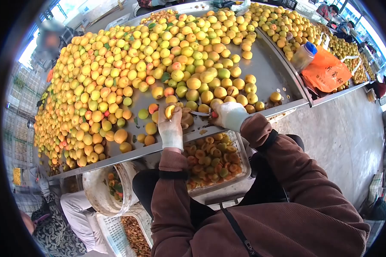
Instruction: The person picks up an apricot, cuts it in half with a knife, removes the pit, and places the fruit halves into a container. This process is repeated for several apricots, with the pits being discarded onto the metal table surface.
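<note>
Yellow-orange fruits (116,77) lie heaped on a metal table (272,77). My left hand (170,126), in a pale glove, is closed around a cut piece of fruit (170,112) at the table's front edge. Just to its right, my right hand (229,115), also gloved, grips a small knife (200,113) with a red handle and a curved blade that points left toward the left hand. Beneath the hands, a crate (245,165) holds cut fruit halves (214,160).
A white bucket (126,188) stands below the table, above a basket (109,227) of pits. An orange bag (327,70) and a blue-lidded jar (303,56) sit on the right. A person's light-trousered leg (79,214) is at lower left; other people are at the far edges.
</note>
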Available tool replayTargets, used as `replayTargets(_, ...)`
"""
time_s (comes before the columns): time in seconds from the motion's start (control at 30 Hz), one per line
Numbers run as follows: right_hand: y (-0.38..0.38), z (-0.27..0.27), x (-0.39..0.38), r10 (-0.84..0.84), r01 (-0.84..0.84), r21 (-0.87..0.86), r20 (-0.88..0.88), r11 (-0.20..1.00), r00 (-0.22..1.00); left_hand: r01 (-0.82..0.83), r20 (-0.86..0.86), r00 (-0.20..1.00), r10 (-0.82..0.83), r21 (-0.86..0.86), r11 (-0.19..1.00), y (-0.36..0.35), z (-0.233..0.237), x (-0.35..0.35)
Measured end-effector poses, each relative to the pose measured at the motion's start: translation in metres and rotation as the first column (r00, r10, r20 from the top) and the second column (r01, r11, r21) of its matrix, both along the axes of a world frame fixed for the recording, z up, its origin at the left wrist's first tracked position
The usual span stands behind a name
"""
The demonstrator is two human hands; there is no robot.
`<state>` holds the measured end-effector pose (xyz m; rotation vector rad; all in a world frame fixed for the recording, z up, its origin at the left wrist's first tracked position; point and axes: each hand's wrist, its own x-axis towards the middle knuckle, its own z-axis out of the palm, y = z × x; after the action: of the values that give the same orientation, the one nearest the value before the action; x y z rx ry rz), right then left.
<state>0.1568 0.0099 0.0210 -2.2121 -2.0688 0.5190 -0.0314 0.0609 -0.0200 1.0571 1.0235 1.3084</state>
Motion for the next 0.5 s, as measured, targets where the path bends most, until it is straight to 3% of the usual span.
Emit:
replayTargets(0.07, 0.003, 0.006, -0.002, -0.009, 0.008, -0.076, -0.004, 0.997, 1.0, -0.023, -0.039, 0.999, 0.023, -0.015, 1.0, -0.001, 0.002, -0.004)
replayTargets(0.13, 0.003, 0.013, -0.003, 0.101, -0.097, -0.105, 0.035, 0.99, 0.994, -0.044, -0.081, 0.996, 0.041, -0.029, 0.999, -0.007, 0.009, -0.012)
replayTargets(0.2, 0.003, 0.011, -0.003, 0.123, -0.12, -0.062, 0.048, 0.991, 0.991, 0.127, 0.034, 0.992, -0.125, -0.071, 0.989, -0.015, 0.023, -0.022)
replayTargets(0.23, 0.003, 0.01, -0.002, 0.151, -0.15, -0.023, 0.07, 0.988, 0.986, 0.134, 0.027, 0.991, -0.133, -0.068, 0.989, -0.022, 0.032, -0.026)
replayTargets(0.3, 0.005, 0.005, -0.005, 0.123, -0.122, -0.018, 0.054, 0.992, 0.991, 0.469, -0.265, 0.833, -0.486, -0.128, 0.874, -0.038, 0.044, -0.033)
replayTargets(0.33, 0.006, 0.003, -0.006, 0.103, -0.103, -0.019, 0.043, 0.995, 0.994, 0.578, -0.49, 0.735, -0.469, 0.09, 0.811, -0.041, 0.036, -0.033)
replayTargets(0.37, 0.005, 0.005, -0.008, 0.097, -0.097, -0.015, 0.038, 0.995, 0.995, 0.693, -0.685, 0.625, -0.374, 0.266, 0.67, -0.047, 0.027, -0.03)
replayTargets(0.4, 0.003, 0.009, -0.01, 0.084, -0.083, -0.029, 0.037, 0.996, 0.996, 0.696, -0.689, 0.621, -0.374, 0.265, 0.667, -0.058, 0.029, -0.028)
replayTargets(0.47, 0.001, 0.008, -0.012, 0.076, -0.075, -0.041, 0.038, 0.996, 0.996, 0.703, -0.708, 0.42, -0.568, -0.142, 0.697, -0.079, 0.036, -0.022)
replayTargets(0.5, 0.0, 0.003, -0.011, 0.106, -0.106, 0.005, 0.061, 0.994, 0.993, 0.7, -0.709, 0.424, -0.564, -0.138, 0.7, -0.079, 0.034, -0.02)
